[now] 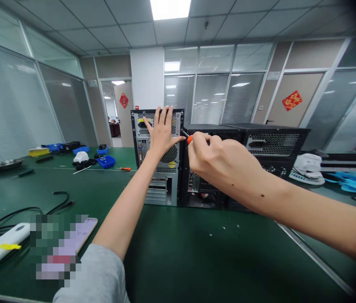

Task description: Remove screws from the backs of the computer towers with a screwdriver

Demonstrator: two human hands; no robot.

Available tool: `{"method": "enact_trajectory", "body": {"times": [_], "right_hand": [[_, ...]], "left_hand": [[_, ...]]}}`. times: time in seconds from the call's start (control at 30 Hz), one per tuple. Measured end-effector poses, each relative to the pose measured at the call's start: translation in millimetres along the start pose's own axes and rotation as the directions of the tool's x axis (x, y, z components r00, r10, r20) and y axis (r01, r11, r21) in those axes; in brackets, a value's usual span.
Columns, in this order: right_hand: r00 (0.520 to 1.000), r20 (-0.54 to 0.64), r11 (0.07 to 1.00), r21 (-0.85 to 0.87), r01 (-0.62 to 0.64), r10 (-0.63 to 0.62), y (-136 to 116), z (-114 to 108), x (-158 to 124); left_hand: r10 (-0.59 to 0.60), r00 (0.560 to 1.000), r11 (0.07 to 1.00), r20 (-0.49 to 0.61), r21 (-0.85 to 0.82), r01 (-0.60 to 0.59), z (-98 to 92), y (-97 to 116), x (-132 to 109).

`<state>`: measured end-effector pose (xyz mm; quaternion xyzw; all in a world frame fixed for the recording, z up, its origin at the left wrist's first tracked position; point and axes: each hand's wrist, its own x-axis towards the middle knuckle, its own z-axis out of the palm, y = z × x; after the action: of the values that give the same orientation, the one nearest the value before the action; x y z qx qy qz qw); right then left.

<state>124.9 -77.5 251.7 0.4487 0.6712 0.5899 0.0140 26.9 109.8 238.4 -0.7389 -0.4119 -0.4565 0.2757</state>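
Note:
A computer case stands upright on the green table, its rear panel facing me. My left hand lies with spread fingers against the upper part of that panel, over the power supply. In my right hand is a screwdriver with an orange handle, mostly hidden by the fingers. Its thin shaft points at the right edge of the rear panel, near a screw position; whether the tip sits in a screw I cannot tell. Right beside it stands another dark case, partly behind my right hand.
A further black case is at the right. Several small screws lie on the table. An orange-handled tool, blue trays, black cables, a white power strip and a phone are to the left.

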Motion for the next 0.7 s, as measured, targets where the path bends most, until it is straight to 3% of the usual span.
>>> {"method": "enact_trajectory", "body": {"times": [0.33,0.7], "right_hand": [[0.992,0.018,0.984,0.124,-0.126,0.125,-1,4,-2],[0.940,0.044,0.919,0.196,-0.341,0.339,-7,10,2]], "left_hand": [[-0.013,1.000,1.000,0.017,-0.008,0.013,-2.0,1,0],[-0.007,1.000,1.000,0.021,0.003,0.006,-2.2,1,0]]}}
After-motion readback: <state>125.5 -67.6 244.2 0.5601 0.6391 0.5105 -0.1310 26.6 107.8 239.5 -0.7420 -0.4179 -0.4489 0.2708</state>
